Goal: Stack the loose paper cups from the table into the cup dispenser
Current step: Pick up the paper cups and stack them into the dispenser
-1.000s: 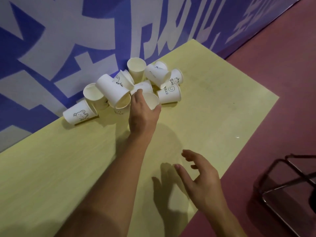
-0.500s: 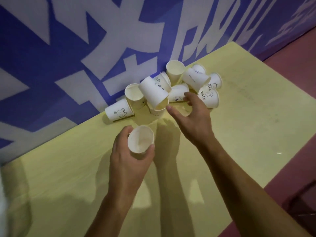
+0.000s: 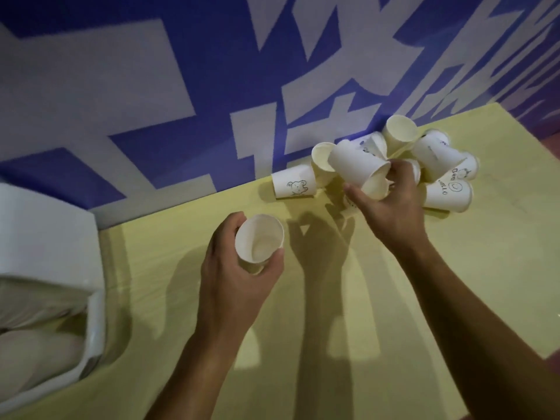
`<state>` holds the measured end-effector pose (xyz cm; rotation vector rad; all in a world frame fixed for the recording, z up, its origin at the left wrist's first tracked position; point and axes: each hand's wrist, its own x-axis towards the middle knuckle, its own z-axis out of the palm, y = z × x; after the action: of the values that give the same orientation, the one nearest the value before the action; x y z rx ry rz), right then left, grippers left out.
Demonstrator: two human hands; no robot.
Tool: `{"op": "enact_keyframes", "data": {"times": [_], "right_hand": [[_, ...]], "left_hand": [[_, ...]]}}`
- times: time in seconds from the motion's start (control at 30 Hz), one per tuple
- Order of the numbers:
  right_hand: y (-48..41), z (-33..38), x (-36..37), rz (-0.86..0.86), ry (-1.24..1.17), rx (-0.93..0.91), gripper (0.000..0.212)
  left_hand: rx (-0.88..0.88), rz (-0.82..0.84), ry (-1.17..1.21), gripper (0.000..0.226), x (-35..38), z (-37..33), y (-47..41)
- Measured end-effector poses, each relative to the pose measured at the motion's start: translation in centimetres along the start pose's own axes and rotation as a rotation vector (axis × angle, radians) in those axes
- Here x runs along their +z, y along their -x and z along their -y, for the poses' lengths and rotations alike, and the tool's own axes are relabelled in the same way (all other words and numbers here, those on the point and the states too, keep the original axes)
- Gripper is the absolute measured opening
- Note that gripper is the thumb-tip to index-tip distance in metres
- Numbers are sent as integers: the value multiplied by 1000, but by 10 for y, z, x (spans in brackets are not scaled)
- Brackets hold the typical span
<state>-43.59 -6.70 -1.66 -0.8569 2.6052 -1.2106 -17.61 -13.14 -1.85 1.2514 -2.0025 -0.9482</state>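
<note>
L grip (image 3: pixel 233 277): wrapped round plain cup (image 3: pixel 257 241), mid counter (image 3: pixel 454 283).
R grip (image 3: pixel 394 204): pinching top cup (image 3: pixel 354 162) on pile (image 3: pixel 448 189), counter's far edge.

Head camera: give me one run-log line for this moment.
left hand: holds plain paper cup | right hand: grips tilted cup in cup pile | pile: heaped against wall

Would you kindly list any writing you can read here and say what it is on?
"ELLO", likely HELLO, by a smiley: on the lying cup at the pile's right.
"Bee", last letter unsure: on the cup behind it.
Marks on other cups: too blurred to read.
Large white wall characters: cropped, unreadable.
</note>
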Motion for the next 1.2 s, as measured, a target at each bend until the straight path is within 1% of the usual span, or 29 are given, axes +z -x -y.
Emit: {"op": "enact_keyframes", "data": {"times": [0.13, 0.27, 0.4, 0.53, 0.63, 0.7, 0.9, 1.07, 1.2], "right_hand": [[41, 41, -8, 0, 3, -138, 80], [96, 92, 4, 84, -1, -217, 85], [155, 139, 35, 170, -17, -353, 83], [209, 180, 67, 305, -146, -359, 67], [240, 198, 87, 359, -209, -378, 72], [256, 208, 99, 394, -214, -413, 72], [287, 222, 127, 471, -183, -457, 78], [295, 222, 138, 478, -223, -455, 74], [297, 218, 140, 468, -224, -436, 73]], "left_hand": [[32, -56, 34, 71, -40, 8, 4], [74, -127, 67, 65, -92, 21, 19], [67, -198, 81, 66, -153, 38, 43], [19, -211, 86, 67, -210, 65, 69], [-36, -228, 91, 68, -243, 84, 85], [-37, -253, 73, 68, -259, 96, 92], [-30, -306, 26, 63, -281, 121, 95], [-39, -316, 42, 64, -268, 146, 94], [2, -335, 63, 63, -258, 154, 92]]}}
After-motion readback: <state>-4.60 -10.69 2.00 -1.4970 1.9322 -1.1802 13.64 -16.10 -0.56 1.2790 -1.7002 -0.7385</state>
